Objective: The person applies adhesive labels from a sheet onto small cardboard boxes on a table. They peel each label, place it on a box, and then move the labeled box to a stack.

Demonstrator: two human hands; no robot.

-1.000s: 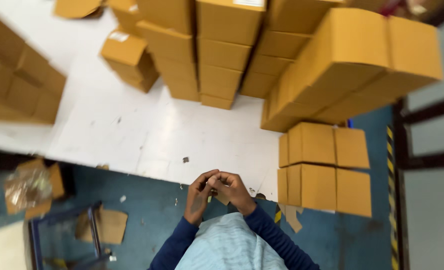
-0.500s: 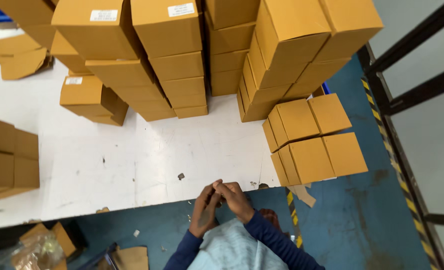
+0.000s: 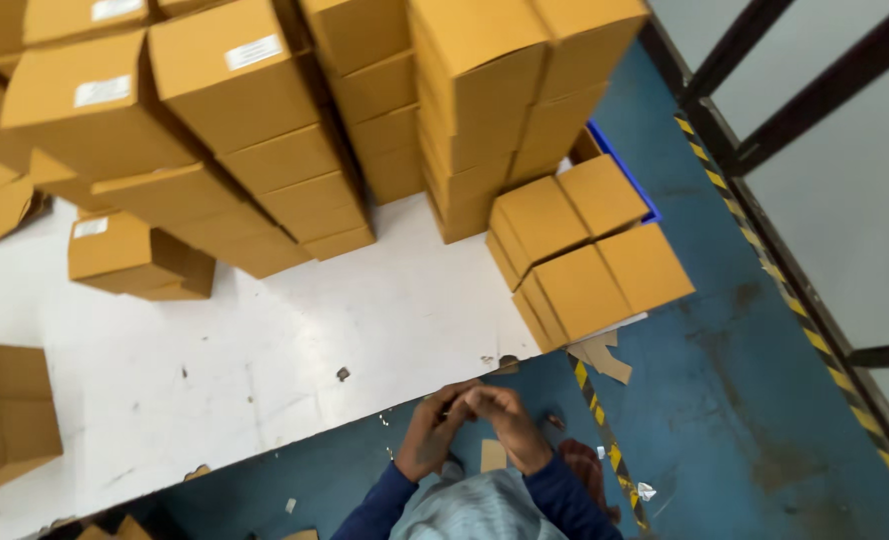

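My left hand (image 3: 427, 440) and my right hand (image 3: 505, 422) meet at the bottom middle of the head view, above the blue floor (image 3: 745, 400). Their fingertips are pinched together on a small item (image 3: 458, 406) that is too tiny to make out. Both arms wear dark blue sleeves. The hands hover just off the near edge of a white table (image 3: 295, 350). The nearest brown cardboard boxes (image 3: 590, 250) form a low stack of closed cartons up and to the right of my hands.
Tall stacks of closed brown cartons (image 3: 265, 140) fill the far side of the table, and one single box (image 3: 130, 255) sits to the left. Yellow-black hazard tape (image 3: 605, 440) and cardboard scraps (image 3: 605, 355) lie on the floor. A black metal frame (image 3: 765, 130) runs along the right.
The view has swung and drawn closer, so the boxes look bigger and the table edge tilts. My hands stay together at the bottom middle, still working at the small item.
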